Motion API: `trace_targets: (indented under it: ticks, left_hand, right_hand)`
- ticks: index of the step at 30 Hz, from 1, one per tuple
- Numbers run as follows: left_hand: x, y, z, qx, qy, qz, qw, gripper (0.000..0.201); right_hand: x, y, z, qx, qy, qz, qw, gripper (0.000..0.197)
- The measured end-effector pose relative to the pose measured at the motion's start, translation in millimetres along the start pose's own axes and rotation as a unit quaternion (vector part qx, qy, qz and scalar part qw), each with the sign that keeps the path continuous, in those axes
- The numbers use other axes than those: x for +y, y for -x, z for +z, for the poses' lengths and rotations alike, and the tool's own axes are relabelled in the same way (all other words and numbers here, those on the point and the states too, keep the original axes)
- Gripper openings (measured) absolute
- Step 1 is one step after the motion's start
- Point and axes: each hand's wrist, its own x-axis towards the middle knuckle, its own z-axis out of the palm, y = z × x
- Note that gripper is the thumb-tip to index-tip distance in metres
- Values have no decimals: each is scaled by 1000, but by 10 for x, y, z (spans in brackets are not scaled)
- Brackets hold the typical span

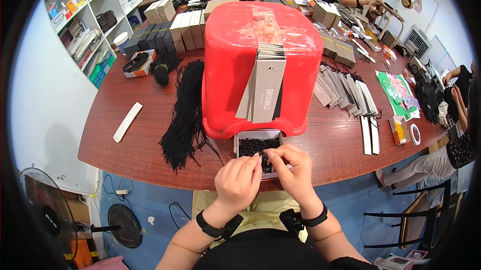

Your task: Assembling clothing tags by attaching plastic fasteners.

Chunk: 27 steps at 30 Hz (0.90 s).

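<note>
My left hand (236,180) and my right hand (294,172) meet over a small white box (250,135) near the table's front edge. Thumb and fingertips of each are pinched together, almost touching; whatever is between them is too small to make out. Short black cords (254,146) fill the box just under my fingers. Behind it stands an upturned red plastic tub (226,64). A stack of grey hang tags (269,89) is attached to its front, fastened from above with clear tape (265,22). A thick bundle of long black cords (186,114) lies left of the tub.
One loose tag (128,122) lies on the left of the brown table (145,152). To the right, corded tags (345,89) are fanned out near a roll of tape (415,134). Stacked tags (188,29) stand behind. Other people work around the table; a fan (47,215) stands left.
</note>
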Motion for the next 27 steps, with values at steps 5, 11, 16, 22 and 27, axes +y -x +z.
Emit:
trace_targets:
  ticks: [5,11,16,22,27]
  left_hand:
    - [33,16,0,-8,-25,22,999,14]
    - [46,3,5,-3,-26,27,999,15]
    - [60,-7,-10,-11,-7,3,1000,15]
    - [48,-8,-76,-30,58,-57,996,14]
    - [196,-68,-415,-189,377,12,907,10]
  right_hand:
    - [-30,5,-18,-7,59,-19,998,5]
    - [-67,28,-21,-21,66,-30,997,4]
    - [-92,38,-34,-44,89,-50,994,4]
    - [-46,55,-109,-90,67,-28,993,20]
    - [-45,136,-117,-300,-211,285,886,62]
